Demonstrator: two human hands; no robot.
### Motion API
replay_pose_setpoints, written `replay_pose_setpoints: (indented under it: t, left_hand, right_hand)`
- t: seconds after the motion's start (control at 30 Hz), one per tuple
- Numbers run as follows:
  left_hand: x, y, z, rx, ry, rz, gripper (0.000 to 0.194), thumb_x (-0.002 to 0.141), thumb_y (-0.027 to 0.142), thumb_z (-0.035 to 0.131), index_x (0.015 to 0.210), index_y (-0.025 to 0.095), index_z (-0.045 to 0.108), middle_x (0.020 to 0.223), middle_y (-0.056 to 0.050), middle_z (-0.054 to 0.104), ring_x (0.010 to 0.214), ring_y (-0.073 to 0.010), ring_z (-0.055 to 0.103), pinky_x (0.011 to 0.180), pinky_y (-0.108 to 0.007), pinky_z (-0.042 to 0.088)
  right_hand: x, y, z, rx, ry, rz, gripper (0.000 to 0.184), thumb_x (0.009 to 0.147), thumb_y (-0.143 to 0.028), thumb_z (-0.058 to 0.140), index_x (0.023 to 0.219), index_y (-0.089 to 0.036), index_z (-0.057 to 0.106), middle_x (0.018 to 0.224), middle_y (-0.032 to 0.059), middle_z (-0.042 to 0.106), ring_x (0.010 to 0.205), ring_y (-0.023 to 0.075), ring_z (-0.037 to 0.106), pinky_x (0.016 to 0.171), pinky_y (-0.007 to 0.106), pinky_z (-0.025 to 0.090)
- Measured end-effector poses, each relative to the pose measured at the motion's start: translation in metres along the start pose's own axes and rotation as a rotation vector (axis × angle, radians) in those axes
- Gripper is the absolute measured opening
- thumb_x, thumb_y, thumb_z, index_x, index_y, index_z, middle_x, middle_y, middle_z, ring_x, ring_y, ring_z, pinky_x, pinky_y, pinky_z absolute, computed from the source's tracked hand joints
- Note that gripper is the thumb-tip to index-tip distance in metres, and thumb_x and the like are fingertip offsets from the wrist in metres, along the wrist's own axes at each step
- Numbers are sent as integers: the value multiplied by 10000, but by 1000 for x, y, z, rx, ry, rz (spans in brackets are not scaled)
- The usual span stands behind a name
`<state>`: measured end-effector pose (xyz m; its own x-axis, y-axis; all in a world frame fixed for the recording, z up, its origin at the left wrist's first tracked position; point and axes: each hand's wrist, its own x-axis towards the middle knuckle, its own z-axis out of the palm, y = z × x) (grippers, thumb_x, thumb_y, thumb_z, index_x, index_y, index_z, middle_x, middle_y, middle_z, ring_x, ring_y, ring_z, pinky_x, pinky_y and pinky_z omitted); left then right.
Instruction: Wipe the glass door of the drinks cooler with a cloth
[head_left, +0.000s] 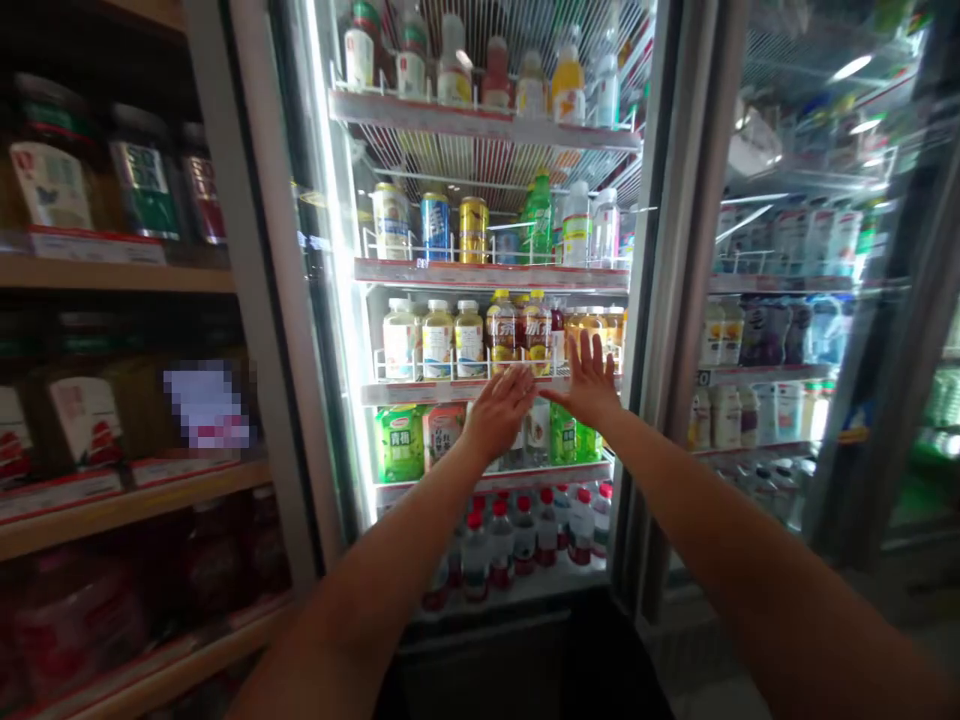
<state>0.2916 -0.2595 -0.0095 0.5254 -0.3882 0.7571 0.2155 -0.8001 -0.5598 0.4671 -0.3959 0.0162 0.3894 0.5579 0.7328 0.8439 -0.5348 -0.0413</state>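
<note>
Both my arms reach forward into a lit drinks cooler. My left hand (498, 408) is flat with fingers stretched out, at the front rail of the middle shelf (420, 391). My right hand (587, 380) is raised beside it, fingers spread, palm toward the bottles. Neither hand holds anything. Just behind the fingertips stand yellow-capped juice bottles (525, 330) and pale drink bottles (437, 340). Green cartons (399, 443) sit on the shelf below, partly hidden by my left wrist.
Cans (435, 226) and a green bottle (537, 215) fill the shelf above; red-capped water bottles (517, 535) stand at the bottom. A glass cooler door (780, 300) is at the right. Wooden shelves (112, 275) with jars and boxes run along the left.
</note>
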Motion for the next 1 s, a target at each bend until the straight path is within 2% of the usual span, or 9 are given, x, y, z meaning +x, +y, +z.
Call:
replay_pose_setpoints:
  t: [0.1, 0.2, 0.4, 0.47, 0.6, 0.63, 0.77, 0.83, 1.0]
  left_hand:
    - [8, -17, -3, 32, 35, -96, 450, 1042, 100, 510, 1480, 148, 602, 1610, -90, 472, 1549, -299, 357, 1275, -492, 327]
    - [6, -20, 0, 7, 63, -204, 477, 1033, 82, 521, 1503, 147, 578, 1633, -108, 435, 1574, -304, 297, 1261, -505, 361]
    - [-8, -7, 10, -130, -59, 58, 491, 978, -5, 545, 1410, 198, 656, 1545, -31, 562, 1533, -235, 386, 1232, -400, 432]
    - [-1, -10, 7, -121, -24, -29, 510, 984, -2, 541, 1445, 198, 632, 1556, -38, 550, 1547, -235, 361, 1240, -403, 415]
    - [6, -10, 0, -40, 101, -342, 534, 1030, 65, 494, 1554, 163, 523, 1642, -122, 414, 1585, -306, 265, 1231, -536, 385]
    - [3, -8, 0, -21, 100, -353, 530, 1033, 86, 500, 1558, 158, 519, 1648, -125, 402, 1581, -318, 274, 1221, -543, 394]
    - [-7, -11, -3, -21, -28, -68, 534, 987, 41, 528, 1501, 174, 585, 1609, -81, 472, 1544, -280, 369, 1200, -444, 443]
    - [-1, -24, -9, -28, -38, -25, 570, 965, -13, 507, 1494, 182, 592, 1606, -64, 483, 1549, -252, 360, 1214, -416, 437]
    - [17, -51, -21, -18, 139, -343, 593, 948, -58, 456, 1491, 136, 593, 1710, -144, 274, 1593, -330, 231, 1239, -509, 406]
  right_hand:
    - [-1, 0, 0, 7, 4, -6, 1165, 933, -736, 580, 1691, -224, -142, 1766, 76, -169, 1630, 330, -160, 1315, 622, 70]
    - [0, -1, -1, 28, -4, -2, 1169, 923, -749, 583, 1696, -223, -118, 1767, 78, -168, 1629, 342, -162, 1310, 635, 63]
    - [-1, -3, -7, 20, -43, 18, 1156, 930, -750, 571, 1696, -218, -112, 1766, 70, -171, 1629, 323, -166, 1315, 621, 73]
    - [-2, -5, -9, 21, -45, 21, 1161, 923, -739, 598, 1702, -216, -86, 1764, 67, -175, 1631, 323, -158, 1318, 615, 73]
    - [-3, -7, -11, 6, -33, 20, 1183, 916, -709, 639, 1699, -220, -101, 1758, 59, -195, 1626, 318, -173, 1323, 601, 72]
    - [-4, -7, -12, 3, -36, 24, 1184, 918, -712, 634, 1697, -220, -110, 1757, 61, -197, 1625, 318, -175, 1324, 601, 71]
    - [-4, -7, -11, 3, -49, 33, 1172, 920, -724, 621, 1701, -209, -85, 1758, 77, -184, 1628, 330, -155, 1322, 608, 76]
    - [-4, -7, -11, 3, -39, 24, 1179, 911, -727, 634, 1703, -213, -72, 1761, 82, -167, 1631, 338, -139, 1319, 617, 83]
    - [-4, -7, -11, -8, -33, 9, 1172, 927, -707, 627, 1697, -208, -103, 1762, 97, -164, 1627, 341, -152, 1314, 626, 90]
